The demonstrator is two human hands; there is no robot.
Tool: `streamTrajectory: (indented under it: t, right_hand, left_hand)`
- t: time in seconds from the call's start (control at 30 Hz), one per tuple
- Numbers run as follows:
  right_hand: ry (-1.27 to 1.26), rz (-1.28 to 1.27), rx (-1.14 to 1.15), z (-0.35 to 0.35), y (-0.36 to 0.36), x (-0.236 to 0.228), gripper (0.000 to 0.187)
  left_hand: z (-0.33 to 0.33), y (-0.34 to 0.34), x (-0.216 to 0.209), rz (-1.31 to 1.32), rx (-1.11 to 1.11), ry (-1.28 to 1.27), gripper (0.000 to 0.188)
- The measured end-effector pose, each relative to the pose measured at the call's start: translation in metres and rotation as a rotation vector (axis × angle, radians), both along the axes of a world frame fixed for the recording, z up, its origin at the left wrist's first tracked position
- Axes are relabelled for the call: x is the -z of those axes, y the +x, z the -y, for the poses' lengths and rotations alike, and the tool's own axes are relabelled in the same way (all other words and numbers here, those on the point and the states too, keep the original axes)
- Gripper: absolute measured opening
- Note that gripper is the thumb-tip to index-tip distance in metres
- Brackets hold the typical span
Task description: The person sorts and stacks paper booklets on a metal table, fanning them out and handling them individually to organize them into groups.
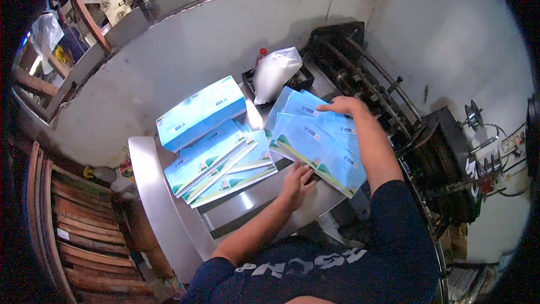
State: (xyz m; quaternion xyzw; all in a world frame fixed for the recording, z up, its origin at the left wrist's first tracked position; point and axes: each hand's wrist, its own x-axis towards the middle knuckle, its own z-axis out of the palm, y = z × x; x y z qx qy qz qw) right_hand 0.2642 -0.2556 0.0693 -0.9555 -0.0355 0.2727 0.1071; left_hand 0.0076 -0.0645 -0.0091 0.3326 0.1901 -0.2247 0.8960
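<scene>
Light blue printed sheets (315, 141) with green landscape artwork lie fanned out on the right part of a metal table. My right hand (344, 105) reaches over them to their far side, its thumb on top of a sheet and the other fingers mostly hidden. At the near edge of the same sheets rests my left hand (295, 184), its fingers somewhat apart and touching the edge. To the left is a tall, neat stack of matching sheets (202, 111). Nearer to me, several more sheets (225, 160) overlap in a loose pile.
A white plastic bag (275, 73) sits in a black crate (304, 79) behind the sheets, beside a red-capped bottle (261, 54). Dark machinery with rods (371, 73) borders the right side. The metal table (169, 214) has a curved left edge; wooden slats (93, 236) stand lower left.
</scene>
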Motion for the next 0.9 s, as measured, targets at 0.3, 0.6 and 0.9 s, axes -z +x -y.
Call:
streamTrajectory:
  t: [0.3,0.6,0.9]
  right_hand:
    - [0.411,-0.369,-0.309,0.001,-0.013,-0.003,0.096]
    - [0.174,0.211,-0.566,-0.024,-0.095,-0.065,0.064]
    - [0.287,0.295,-0.873,-0.044,-0.196,-0.136,0.044]
  left_hand:
    - [0.036,0.015,-0.025,0.017,-0.117,0.076,0.046]
    - [0.047,0.005,-0.018,0.05,-0.099,0.215,0.048]
    - [-0.112,-0.164,-0.021,0.101,-0.554,0.734,0.033]
